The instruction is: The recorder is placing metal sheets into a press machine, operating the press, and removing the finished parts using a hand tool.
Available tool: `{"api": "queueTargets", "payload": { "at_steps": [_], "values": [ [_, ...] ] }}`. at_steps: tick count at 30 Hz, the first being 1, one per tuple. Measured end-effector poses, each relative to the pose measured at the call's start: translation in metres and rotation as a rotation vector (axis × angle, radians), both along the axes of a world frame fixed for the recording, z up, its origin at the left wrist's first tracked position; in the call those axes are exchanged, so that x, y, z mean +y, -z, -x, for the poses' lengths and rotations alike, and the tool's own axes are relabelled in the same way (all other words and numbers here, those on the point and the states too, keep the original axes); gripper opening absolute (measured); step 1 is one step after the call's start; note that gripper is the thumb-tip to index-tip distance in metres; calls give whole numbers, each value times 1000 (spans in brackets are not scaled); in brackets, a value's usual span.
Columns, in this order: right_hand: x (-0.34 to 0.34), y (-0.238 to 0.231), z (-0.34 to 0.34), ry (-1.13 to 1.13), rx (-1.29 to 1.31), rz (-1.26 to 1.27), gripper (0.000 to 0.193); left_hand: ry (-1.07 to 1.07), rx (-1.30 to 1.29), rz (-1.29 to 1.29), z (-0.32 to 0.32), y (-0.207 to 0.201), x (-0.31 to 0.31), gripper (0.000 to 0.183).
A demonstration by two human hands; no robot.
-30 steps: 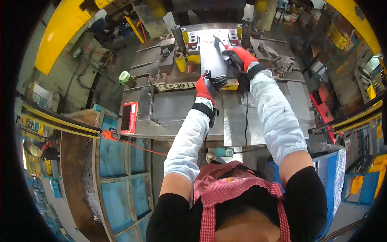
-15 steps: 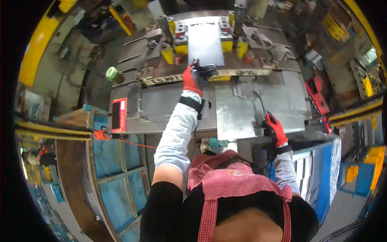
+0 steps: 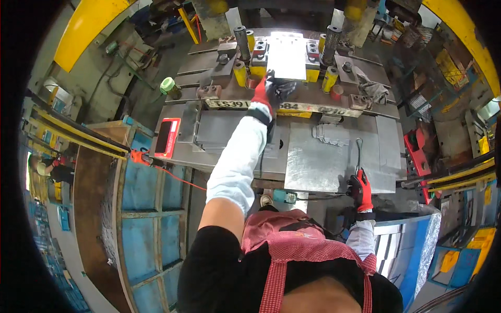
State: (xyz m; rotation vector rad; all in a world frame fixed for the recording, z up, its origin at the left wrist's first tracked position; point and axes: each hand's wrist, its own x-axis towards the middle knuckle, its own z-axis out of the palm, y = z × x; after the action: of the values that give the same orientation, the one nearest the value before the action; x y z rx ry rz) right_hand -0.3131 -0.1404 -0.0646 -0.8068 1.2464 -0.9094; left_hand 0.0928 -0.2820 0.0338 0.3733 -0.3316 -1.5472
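Observation:
My left hand [image 3: 275, 89], in a black and red glove, pinches the near edge of a bright flat metal sheet [image 3: 288, 57]. The sheet lies over a die block [image 3: 308, 94] between yellow-based posts. Lower down on the right, my right hand [image 3: 360, 189], gloved alike, is closed around a thin metal rod tool with a looped end [image 3: 359, 151]. That tool points away from me above a broad grey metal plate [image 3: 313, 161]. Several small jagged-edged metal pieces [image 3: 331, 134] lie on the plate, left of the tool.
Stacked metal sheets [image 3: 222, 128] lie left of my left forearm, near a red-framed dark panel [image 3: 167, 138]. A green-capped bottle [image 3: 169, 86] stands at the table's left. Cylindrical posts [image 3: 242, 43] flank the die. A blue-panelled rack [image 3: 141, 208] stands at left, a blue bin [image 3: 412, 245] at right.
The metal sheet and my left hand have moved farther in over the die block. My right hand has drawn the rod tool nearer and rightward, and it now points straighter ahead. The whole view has shifted.

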Motion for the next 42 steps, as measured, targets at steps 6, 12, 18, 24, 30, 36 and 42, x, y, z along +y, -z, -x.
{"api": "queueTargets", "payload": {
  "at_steps": [6,12,18,24,30,36,42],
  "values": [
    [-4,29,16,20,-178,1,22,-428,-618,-282,49,11,157,33],
    [3,10,-4,16,-128,-21,13,-449,-2420,-412,34,113,249,49],
    [6,5,-4,78,-161,7,16,-141,-2476,-508,29,144,250,49],
    [3,6,-3,36,-208,-20,21,-19,-2406,-560,21,141,247,47],
    [-1,18,3,40,-216,-38,19,-5,-2369,-541,20,138,244,48],
    [-2,23,0,68,-262,-15,22,46,-2357,-587,17,140,246,48],
    [2,19,5,24,-219,-4,17,25,-2380,-570,14,148,244,48]
  ]
}}
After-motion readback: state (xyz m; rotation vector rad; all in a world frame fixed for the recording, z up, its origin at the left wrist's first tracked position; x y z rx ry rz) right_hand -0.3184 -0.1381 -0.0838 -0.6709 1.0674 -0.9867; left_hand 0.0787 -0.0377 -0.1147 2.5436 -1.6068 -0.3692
